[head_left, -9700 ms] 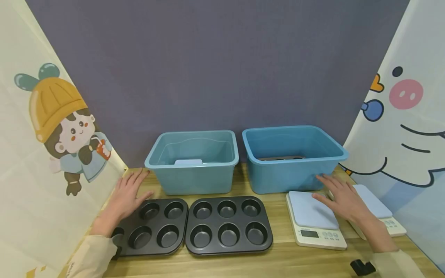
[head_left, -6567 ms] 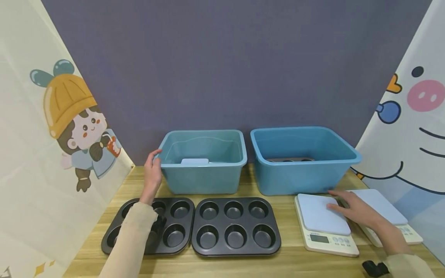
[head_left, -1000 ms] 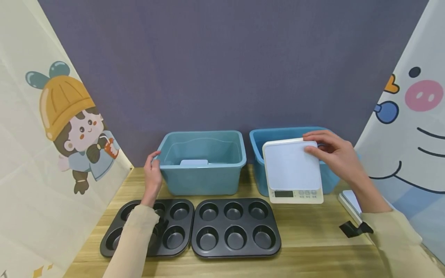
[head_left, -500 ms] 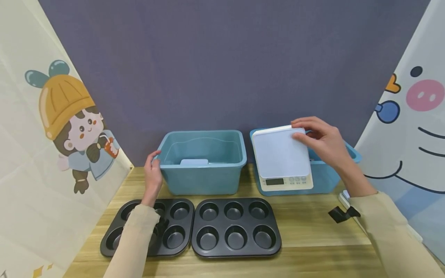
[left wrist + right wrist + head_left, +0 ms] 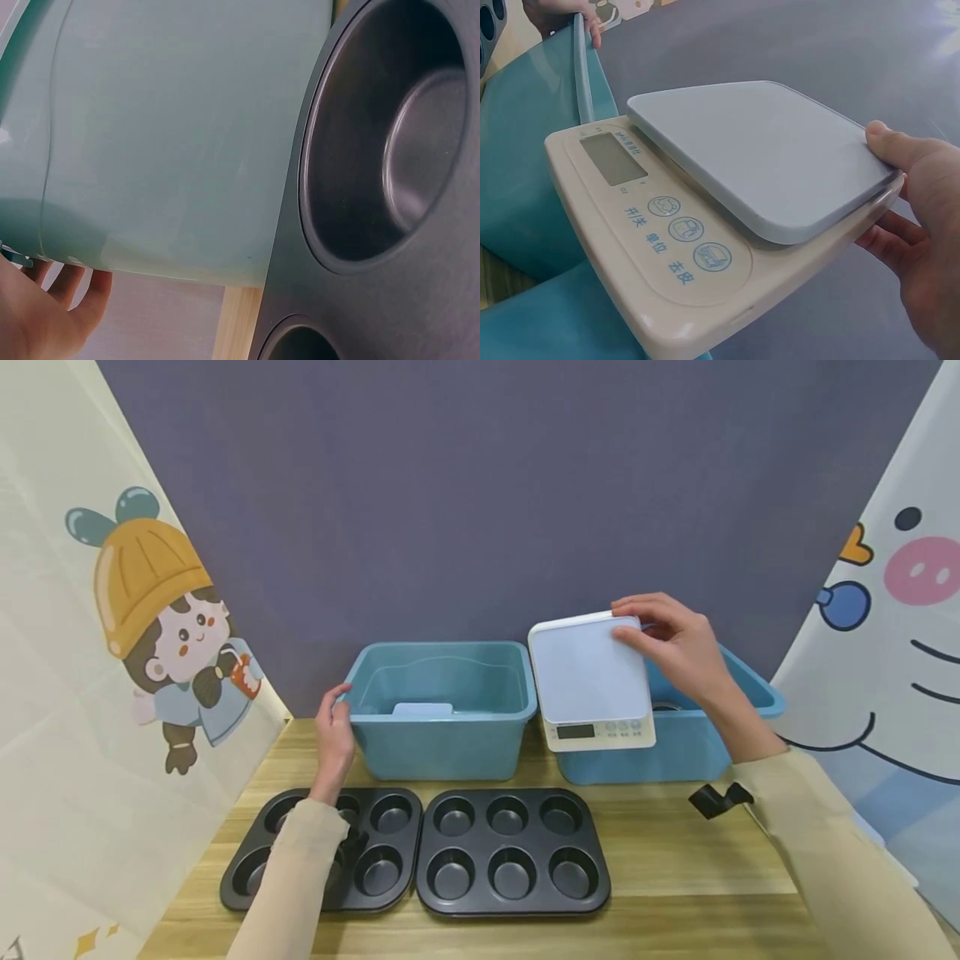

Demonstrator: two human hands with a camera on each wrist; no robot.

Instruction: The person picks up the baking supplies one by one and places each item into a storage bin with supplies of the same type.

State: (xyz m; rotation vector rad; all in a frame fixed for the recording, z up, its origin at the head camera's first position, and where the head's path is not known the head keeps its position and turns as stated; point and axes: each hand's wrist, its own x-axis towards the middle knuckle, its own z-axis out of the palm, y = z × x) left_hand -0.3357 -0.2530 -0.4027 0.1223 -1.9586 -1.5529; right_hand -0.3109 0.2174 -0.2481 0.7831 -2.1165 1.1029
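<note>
My right hand (image 5: 675,643) grips the upper right corner of a white kitchen scale (image 5: 591,672), thumb on the pale platform and fingers underneath. The scale is held up and tilted, its display (image 5: 615,158) and buttons toward me in the head view. It overlaps the left part of the right blue tub (image 5: 645,767). With my left hand (image 5: 335,739) I hold the left rim of the lighter blue tub (image 5: 435,753); in the right wrist view its fingers (image 5: 595,31) hook over that rim. Inside this tub lies a pale flat object (image 5: 422,708), mostly hidden by the front wall.
Two black muffin tins, a left one (image 5: 386,842) partly under my left forearm and a right one (image 5: 513,842), lie side by side in front of the tubs. A dark metal piece (image 5: 666,706) shows inside the right tub. My right sleeve covers most of another scale (image 5: 872,832).
From the table at right, my right hand has lifted the scale, then carried it up and left across the right tub. My left hand earlier moved from beside the left tin to the tub's rim.
</note>
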